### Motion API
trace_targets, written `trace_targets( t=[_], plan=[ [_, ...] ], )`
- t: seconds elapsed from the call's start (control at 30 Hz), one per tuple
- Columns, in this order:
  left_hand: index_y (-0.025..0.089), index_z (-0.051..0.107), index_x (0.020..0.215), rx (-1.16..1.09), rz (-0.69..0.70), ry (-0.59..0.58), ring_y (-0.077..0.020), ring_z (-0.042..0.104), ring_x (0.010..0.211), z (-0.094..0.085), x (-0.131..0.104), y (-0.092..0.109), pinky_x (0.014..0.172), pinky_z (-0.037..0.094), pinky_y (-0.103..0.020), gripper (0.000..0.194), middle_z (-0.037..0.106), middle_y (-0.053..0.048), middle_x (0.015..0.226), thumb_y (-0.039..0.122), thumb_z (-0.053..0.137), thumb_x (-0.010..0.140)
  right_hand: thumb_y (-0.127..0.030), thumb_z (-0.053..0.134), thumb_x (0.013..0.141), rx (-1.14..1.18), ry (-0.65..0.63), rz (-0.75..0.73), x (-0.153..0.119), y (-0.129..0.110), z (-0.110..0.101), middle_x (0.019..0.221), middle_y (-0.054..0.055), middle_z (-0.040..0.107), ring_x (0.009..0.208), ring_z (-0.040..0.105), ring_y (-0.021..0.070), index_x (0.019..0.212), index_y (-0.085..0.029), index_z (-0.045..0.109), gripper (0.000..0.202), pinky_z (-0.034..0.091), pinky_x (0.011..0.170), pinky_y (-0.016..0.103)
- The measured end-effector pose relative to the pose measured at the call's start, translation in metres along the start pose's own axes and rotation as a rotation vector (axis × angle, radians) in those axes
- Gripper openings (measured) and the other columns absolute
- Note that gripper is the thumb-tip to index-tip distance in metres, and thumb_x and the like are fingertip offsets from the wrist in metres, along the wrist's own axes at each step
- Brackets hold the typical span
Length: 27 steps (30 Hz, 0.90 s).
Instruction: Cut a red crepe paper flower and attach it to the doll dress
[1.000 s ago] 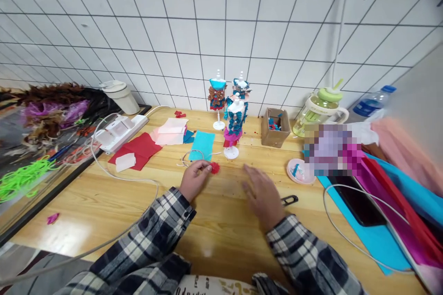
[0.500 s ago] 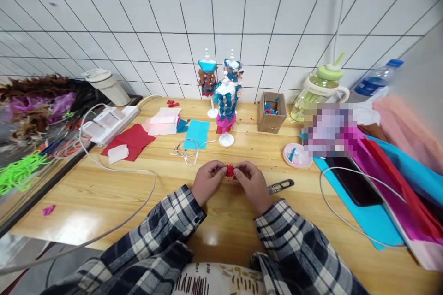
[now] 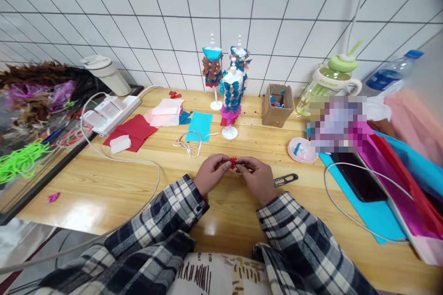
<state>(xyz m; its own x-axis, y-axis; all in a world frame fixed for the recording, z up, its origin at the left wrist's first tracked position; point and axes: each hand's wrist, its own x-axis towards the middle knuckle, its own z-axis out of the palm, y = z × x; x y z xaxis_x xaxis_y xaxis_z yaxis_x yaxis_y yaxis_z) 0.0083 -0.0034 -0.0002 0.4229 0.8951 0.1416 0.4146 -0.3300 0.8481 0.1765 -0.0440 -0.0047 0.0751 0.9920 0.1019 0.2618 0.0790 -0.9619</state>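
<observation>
1. Head view: your left hand (image 3: 212,173) and right hand (image 3: 259,177) pinch the red piece (image 3: 233,162) between them, over the table (image 3: 226,214); it seems in progress, not yet set down.
2. Just beside your right hand, the snips (image 3: 287,179) lie unheld.
3. Farther off, the red cloth (image 3: 138,130) and blue cloth (image 3: 203,121) lie spread, seemingly not used up.
4. Farthest, three forms (image 3: 232,91) stand dressed, seemingly well along.

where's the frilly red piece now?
Head view, slightly right of and below centre: the frilly red piece is pinched between the left hand and right hand, beyond it the nearest white stand base.
</observation>
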Motion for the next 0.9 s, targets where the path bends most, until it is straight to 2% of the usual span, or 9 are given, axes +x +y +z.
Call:
trace_targets(
  t=[0.13,0.23,0.37,0.53,0.67,0.8,0.9],
  plan=[
    [0.019,0.068,0.084,-0.003,0.061,-0.071,-0.0197,0.059,0.083,0.0009,0.0021,-0.0022,0.08,0.044,-0.033,0.023,0.067,-0.006,0.083,0.036,0.053,0.087,-0.027,0.059,0.081,-0.113,0.014,-0.076,-0.0001,-0.0006,-0.0011,0.092,0.004,0.073,0.078,0.067,0.0179,0.095,-0.022,0.07,0.018,0.056,0.069,0.03],
    [0.02,0.069,0.083,0.015,0.061,-0.031,-0.0198,0.059,0.083,0.0027,0.0019,-0.003,0.08,0.044,-0.034,0.02,0.067,-0.005,0.083,0.034,0.054,0.086,-0.027,0.059,0.082,-0.22,0.039,-0.125,-0.0007,-0.0028,-0.0015,0.093,0.005,0.073,0.078,0.067,0.0182,0.096,-0.023,0.071,0.02,0.055,0.073,0.032],
    [0.02,0.067,0.083,0.072,0.091,-0.012,-0.0201,0.059,0.084,0.0023,-0.0004,-0.0011,0.08,0.043,-0.034,0.02,0.067,-0.005,0.084,0.035,0.055,0.086,-0.028,0.059,0.083,-0.237,0.055,-0.121,-0.0016,-0.0051,-0.0013,0.091,0.003,0.074,0.078,0.067,0.0178,0.094,-0.022,0.071,0.018,0.055,0.074,0.032],
    [0.02,0.065,0.087,0.106,0.077,0.049,-0.021,0.059,0.088,-0.0004,-0.0006,0.0013,0.082,0.044,-0.035,0.02,0.067,-0.005,0.087,0.038,0.057,0.084,-0.027,0.058,0.084,-0.239,0.0,-0.149,-0.0032,-0.0074,-0.0006,0.093,0.003,0.073,0.082,0.068,0.0175,0.094,-0.023,0.072,0.017,0.055,0.073,0.03],
    [0.019,0.066,0.078,-0.036,-0.018,0.104,-0.0195,0.061,0.081,0.0023,0.0003,-0.0002,0.077,0.047,-0.033,0.018,0.068,-0.005,0.08,0.034,0.059,0.082,-0.027,0.059,0.083,-0.237,0.012,-0.145,-0.0045,-0.0081,0.0017,0.09,0.002,0.074,0.079,0.068,0.0174,0.092,-0.024,0.072,0.016,0.055,0.074,0.031],
    [0.017,0.065,0.076,-0.278,-0.17,0.08,-0.0169,0.061,0.07,0.0064,-0.0003,-0.0012,0.068,0.049,-0.029,0.019,0.068,-0.004,0.074,0.034,0.06,0.08,-0.031,0.062,0.081,-0.159,0.072,-0.057,-0.004,-0.0059,0.0042,0.082,0.003,0.074,0.071,0.068,0.0178,0.086,-0.022,0.071,0.014,0.056,0.069,0.031],
    [0.016,0.063,0.077,-0.275,-0.19,0.103,-0.0158,0.06,0.068,0.0059,-0.001,0.0006,0.064,0.049,-0.027,0.016,0.065,-0.003,0.073,0.032,0.061,0.078,-0.031,0.062,0.079,-0.104,0.079,0.0,-0.0026,-0.0038,0.0045,0.078,0.003,0.073,0.068,0.068,0.0174,0.085,-0.02,0.07,0.014,0.055,0.066,0.03]
  ],
)
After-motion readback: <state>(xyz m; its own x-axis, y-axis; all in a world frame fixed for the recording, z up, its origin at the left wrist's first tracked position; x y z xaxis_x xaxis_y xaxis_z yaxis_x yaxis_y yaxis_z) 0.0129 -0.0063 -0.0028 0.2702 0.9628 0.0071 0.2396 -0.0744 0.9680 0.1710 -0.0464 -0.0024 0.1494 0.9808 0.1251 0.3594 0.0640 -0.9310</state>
